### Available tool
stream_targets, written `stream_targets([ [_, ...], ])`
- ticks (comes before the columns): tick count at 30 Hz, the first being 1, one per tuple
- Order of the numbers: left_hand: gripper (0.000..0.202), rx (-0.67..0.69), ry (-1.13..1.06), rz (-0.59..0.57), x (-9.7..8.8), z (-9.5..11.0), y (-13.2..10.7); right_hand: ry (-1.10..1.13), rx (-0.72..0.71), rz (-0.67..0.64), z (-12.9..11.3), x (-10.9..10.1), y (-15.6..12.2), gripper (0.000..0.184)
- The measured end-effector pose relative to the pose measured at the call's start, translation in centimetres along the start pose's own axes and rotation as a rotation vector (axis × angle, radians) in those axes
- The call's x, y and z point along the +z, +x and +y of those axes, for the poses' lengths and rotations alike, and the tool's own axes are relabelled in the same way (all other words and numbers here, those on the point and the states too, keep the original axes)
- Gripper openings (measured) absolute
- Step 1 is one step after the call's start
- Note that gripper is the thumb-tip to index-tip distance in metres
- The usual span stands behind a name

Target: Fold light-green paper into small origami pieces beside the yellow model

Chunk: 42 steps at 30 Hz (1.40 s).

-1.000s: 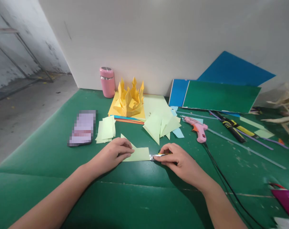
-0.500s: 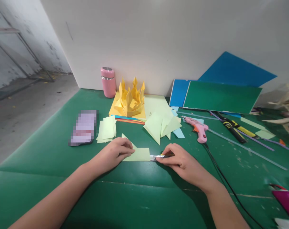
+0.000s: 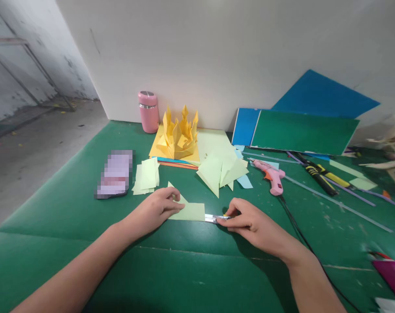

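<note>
My left hand (image 3: 163, 206) presses a folded pale green paper (image 3: 195, 211) onto the table, its fingers curled and the thumb and fingertips on the paper. A pointed corner of the paper sticks up behind these fingers. To the right, my right hand (image 3: 246, 221) is closed around a utility knife (image 3: 213, 218). The knife's silvery front part points left and meets the paper's right edge. Whether the blade's tip lies inside the fold or under it is hidden. A stack of small pale green papers (image 3: 147, 174) lies behind my left hand.
A yellow folded-paper crown (image 3: 179, 141) sits on coloured sheets at the back, beside a pink flask (image 3: 148, 112). A pixelated phone (image 3: 115, 174) lies left. On the right are loose green papers (image 3: 221, 171), a pink glue gun (image 3: 271, 173) with its cable, and yellow-black pliers (image 3: 319, 177).
My right hand has shifted slightly right and down with the knife, and more of its silvery part shows beside the paper. My left hand has hardly moved.
</note>
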<state>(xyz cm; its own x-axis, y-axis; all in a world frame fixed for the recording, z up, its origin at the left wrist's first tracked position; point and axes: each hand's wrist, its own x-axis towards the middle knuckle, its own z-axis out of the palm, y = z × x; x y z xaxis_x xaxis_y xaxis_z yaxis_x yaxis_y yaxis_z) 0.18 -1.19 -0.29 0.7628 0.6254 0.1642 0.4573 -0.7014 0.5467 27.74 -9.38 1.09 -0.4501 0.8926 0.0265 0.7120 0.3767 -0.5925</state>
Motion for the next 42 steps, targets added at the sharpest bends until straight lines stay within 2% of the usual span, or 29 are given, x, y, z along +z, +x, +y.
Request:
stream_targets([
  [5, 0.024, -0.025, -0.029, -0.026, -0.2, 0.0, 0.1, 0.009, 0.029, -0.041, 0.0, -0.2, -0.2, 0.023],
  [12, 0.030, -0.027, -0.060, -0.092, -0.8, 0.3, -0.1, 0.016, -0.020, 0.009, -0.5, 0.6, 0.3, 0.025],
  [21, 0.036, -0.030, -0.045, -0.175, -1.7, 0.8, -0.2, 0.019, -0.037, 0.004, -0.7, 0.7, 0.2, 0.026],
  [28, 0.041, -0.092, -0.039, -0.278, -2.7, 1.8, -0.2, -0.004, -0.063, 0.017, -1.3, 0.9, 0.7, 0.027],
  [38, 0.040, -0.057, -0.046, -0.278, -2.7, 1.5, -0.3, -0.001, -0.069, 0.006, -1.8, 1.1, 1.0, 0.027],
  [42, 0.041, -0.069, -0.034, -0.313, -2.9, 1.6, -0.4, 0.001, -0.051, -0.012, -1.7, 1.1, 0.9, 0.028],
])
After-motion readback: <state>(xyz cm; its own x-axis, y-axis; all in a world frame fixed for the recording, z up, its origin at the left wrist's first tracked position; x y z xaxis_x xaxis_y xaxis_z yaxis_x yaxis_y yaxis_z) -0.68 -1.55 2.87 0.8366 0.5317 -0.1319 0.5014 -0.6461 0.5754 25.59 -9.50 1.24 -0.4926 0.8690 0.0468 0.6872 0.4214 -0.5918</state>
